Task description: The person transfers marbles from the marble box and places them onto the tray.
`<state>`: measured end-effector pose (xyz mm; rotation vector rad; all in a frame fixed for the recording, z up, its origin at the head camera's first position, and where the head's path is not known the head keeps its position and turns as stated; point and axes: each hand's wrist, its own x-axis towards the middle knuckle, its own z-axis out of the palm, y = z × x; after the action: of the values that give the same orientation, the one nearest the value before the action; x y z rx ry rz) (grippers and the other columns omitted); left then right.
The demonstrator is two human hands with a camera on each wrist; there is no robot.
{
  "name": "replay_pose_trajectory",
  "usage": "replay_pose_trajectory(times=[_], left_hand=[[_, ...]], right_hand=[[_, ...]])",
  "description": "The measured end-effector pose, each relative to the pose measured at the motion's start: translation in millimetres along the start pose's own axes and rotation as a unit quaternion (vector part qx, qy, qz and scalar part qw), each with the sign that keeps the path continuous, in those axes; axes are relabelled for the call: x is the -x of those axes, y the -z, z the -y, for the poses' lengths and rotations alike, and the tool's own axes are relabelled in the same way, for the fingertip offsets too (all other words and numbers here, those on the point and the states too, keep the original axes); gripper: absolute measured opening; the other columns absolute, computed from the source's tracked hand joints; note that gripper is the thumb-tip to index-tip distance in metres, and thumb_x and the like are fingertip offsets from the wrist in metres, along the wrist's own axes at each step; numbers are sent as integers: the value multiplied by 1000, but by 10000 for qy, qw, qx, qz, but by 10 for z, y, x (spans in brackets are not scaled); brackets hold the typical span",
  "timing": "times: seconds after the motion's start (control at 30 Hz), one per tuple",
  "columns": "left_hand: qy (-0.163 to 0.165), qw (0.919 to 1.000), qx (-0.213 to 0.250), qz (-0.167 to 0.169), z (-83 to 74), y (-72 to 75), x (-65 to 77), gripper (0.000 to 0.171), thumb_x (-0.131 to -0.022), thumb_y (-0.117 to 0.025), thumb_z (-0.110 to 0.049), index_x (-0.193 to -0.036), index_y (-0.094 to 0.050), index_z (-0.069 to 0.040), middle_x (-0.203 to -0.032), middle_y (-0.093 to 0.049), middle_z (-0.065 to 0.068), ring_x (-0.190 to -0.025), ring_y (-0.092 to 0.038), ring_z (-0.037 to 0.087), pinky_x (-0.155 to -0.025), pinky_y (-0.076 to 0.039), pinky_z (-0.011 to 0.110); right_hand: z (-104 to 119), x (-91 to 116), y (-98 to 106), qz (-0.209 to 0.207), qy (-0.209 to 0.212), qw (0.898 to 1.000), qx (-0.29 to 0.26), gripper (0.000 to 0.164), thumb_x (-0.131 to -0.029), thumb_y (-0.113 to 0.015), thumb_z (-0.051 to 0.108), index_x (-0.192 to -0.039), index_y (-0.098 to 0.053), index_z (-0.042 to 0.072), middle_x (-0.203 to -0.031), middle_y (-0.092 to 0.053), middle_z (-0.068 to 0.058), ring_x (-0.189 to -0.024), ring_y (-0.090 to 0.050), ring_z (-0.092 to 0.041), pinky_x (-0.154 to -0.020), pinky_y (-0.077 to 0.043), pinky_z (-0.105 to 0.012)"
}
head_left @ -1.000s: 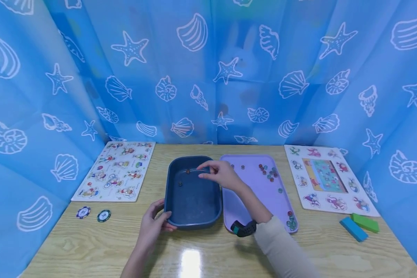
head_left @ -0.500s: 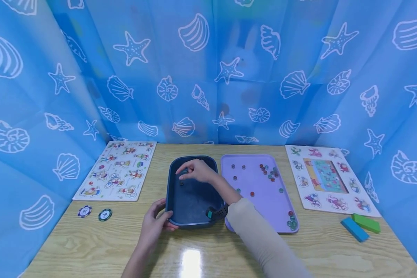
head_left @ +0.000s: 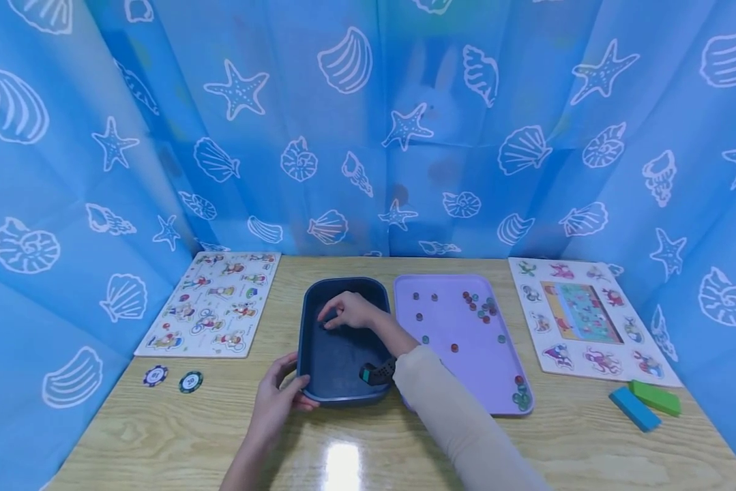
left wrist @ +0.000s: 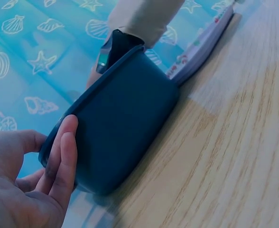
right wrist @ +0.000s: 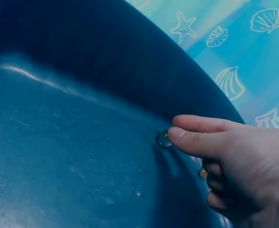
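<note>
My right hand (head_left: 353, 310) reaches down into a dark blue plastic basin (head_left: 337, 361), near its far left side. In the right wrist view its thumb and index finger pinch a clear glass marble (right wrist: 165, 138) close over the basin floor. The other fingers curl into the palm; beside them an orange marble (right wrist: 203, 173) peeks out. My left hand (head_left: 277, 402) grips the basin's near left corner, thumb over the rim and fingers round the outer wall (left wrist: 116, 128).
Right of the basin lies a lavender tray (head_left: 447, 382) with several red and green marbles. Picture puzzle boards (head_left: 211, 303) (head_left: 595, 327) flank both. Two poker chips (head_left: 191, 382) lie left; a blue block (head_left: 634, 409) and green block (head_left: 656, 398) lie right. A shell-patterned curtain (head_left: 368, 136) hangs behind.
My right hand has moved left from the basin's right side and down into it, now covering the marbles seen there before. The left hand keeps its grip on the basin.
</note>
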<state>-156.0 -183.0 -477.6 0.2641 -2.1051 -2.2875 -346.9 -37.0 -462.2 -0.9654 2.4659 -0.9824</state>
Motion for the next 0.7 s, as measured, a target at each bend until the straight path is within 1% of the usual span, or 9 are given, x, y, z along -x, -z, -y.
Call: replay_pose_trajectory(times=[0.13,0.27,0.4,0.53,0.63,0.7], left_hand=[[11,10000,-34,2,-8,-7,6,46,-86,-53,-2,-130,-38,-7,-130,-40,21,-55,-63,24,-54,-56,33],[23,9999,-105,8,-15,-1,11,47,-86,-52,-3,-130,-37,-7,-131,-39,21,-57,-63,24,-55,-57,33],[27,10000,-35,4,-11,-7,8,46,-86,-53,-1,-129,-38,-7,-130,-40,21,-55,-63,24,-54,-57,33],[26,10000,-29,17,-8,-11,8,46,-86,-53,-2,-129,-38,-7,-130,-40,21,-55,-63,24,-54,-57,33],[45,10000,-49,1,-16,-7,10,46,-86,-53,-2,-130,-38,-7,-130,-40,21,-56,-63,24,-54,-57,33],[49,10000,-54,-18,-22,-2,5,46,-86,-53,-2,-130,-38,-7,-130,-40,21,-56,-63,24,-54,-57,33]], right_hand=[[-23,-10,-14,69,-58,9997,230,16,-78,-69,25,-94,-70,23,-47,-37,5,-42,-35,-9,-44,-32,-18],[-18,-18,-27,149,-201,9992,312,15,-78,-69,25,-93,-70,23,-47,-37,5,-42,-35,-9,-42,-30,-18],[-5,-3,-12,148,-236,9989,376,12,-78,-70,26,-90,-70,24,-48,-39,4,-43,-37,-9,-43,-31,-18],[32,75,42,10,-21,9992,405,11,-79,-69,29,-89,-69,27,-47,-40,5,-42,-37,-9,-42,-32,-19],[95,182,119,-175,327,9990,261,12,-79,-67,30,-91,-69,27,-48,-39,4,-42,-36,-10,-43,-33,-20],[146,274,191,-333,594,9977,75,14,-80,-66,30,-93,-69,25,-49,-38,3,-43,-36,-12,-44,-34,-21]])
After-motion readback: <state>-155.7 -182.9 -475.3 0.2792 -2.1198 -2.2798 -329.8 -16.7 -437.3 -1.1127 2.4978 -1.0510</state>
